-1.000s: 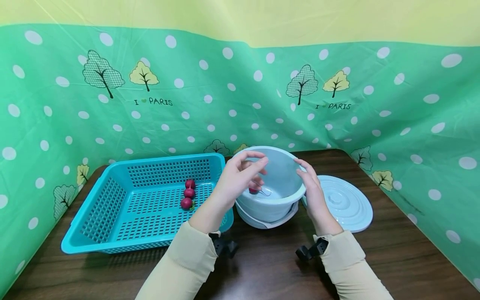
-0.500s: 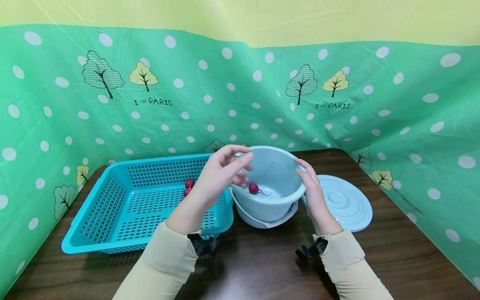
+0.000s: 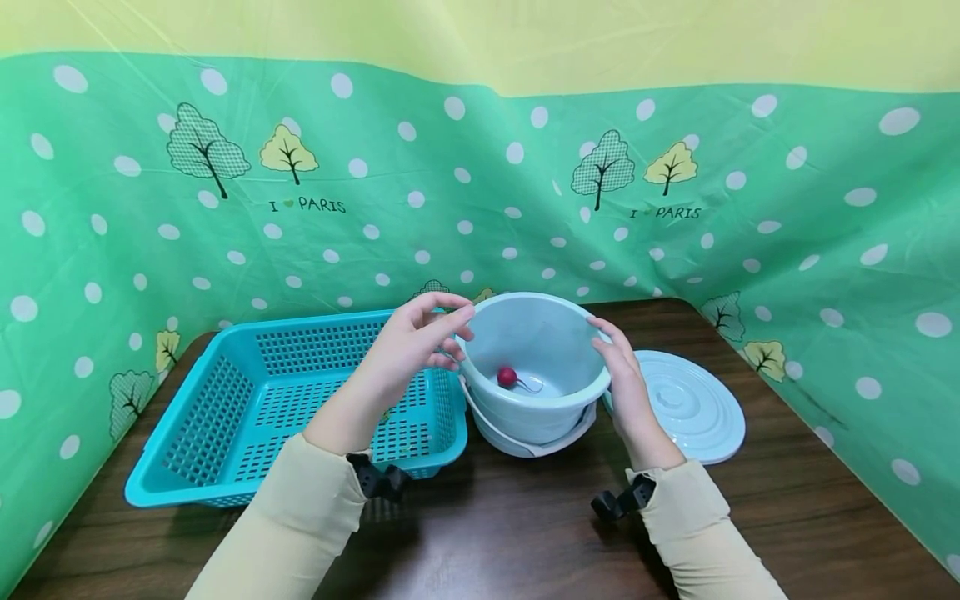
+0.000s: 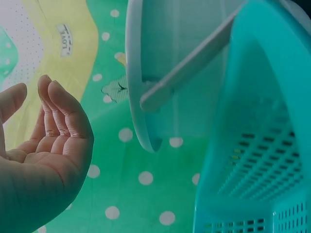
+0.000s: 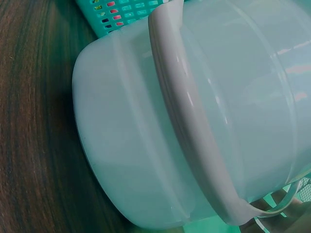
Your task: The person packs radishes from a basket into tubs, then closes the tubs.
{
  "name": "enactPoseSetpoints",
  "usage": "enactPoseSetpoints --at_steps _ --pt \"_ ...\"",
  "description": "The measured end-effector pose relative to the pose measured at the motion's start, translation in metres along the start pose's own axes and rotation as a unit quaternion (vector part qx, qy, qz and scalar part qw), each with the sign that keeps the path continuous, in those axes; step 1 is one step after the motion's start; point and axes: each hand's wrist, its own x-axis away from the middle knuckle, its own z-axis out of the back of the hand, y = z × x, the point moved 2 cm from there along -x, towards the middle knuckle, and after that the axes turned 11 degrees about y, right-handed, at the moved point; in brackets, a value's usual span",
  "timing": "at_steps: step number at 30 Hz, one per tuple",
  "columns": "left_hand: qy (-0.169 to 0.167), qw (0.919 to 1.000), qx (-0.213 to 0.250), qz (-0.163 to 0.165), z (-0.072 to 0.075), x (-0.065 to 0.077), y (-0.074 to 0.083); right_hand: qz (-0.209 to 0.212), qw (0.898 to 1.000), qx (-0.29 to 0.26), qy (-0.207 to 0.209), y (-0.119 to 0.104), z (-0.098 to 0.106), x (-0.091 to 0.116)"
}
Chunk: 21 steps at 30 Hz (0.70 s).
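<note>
In the head view, my left hand (image 3: pixel 401 350) is raised over the right end of the turquoise basket (image 3: pixel 195 433), near the left rim of a pale blue bucket (image 3: pixel 536 425). Its fingers are loosely bent with nothing between them, as the left wrist view of the hand (image 4: pixel 53 155) also shows. My right hand (image 3: pixel 628 383) holds the bucket by its right rim. One red radish (image 3: pixel 507 377) with a thin root lies on the bucket's bottom. The left hand and forearm hide the radishes in the basket; a bit of green leaf (image 3: pixel 386 415) peeks out.
A pale blue round lid (image 3: pixel 690 404) lies on the dark wooden table (image 3: pixel 525 533) to the right of the bucket. The bucket's grey handle (image 5: pixel 187 116) hangs down its front. A green dotted cloth (image 3: pixel 480 200) hangs behind the table.
My left hand has moved left, from above the bucket to above the basket, uncovering the radish in the bucket and covering those in the basket. The right hand stays on the rim.
</note>
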Motion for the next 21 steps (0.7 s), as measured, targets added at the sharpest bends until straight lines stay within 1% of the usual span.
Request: enactPoseSetpoints --at_steps 12,21 --pt "0.019 0.9989 -0.033 0.026 0.023 -0.007 -0.007 0.000 1.000 0.000 0.002 0.000 0.000 0.000" --pt "0.015 0.9978 -0.046 0.044 0.034 -0.012 -0.011 -0.001 1.000 0.003 0.002 0.001 0.000 0.000"
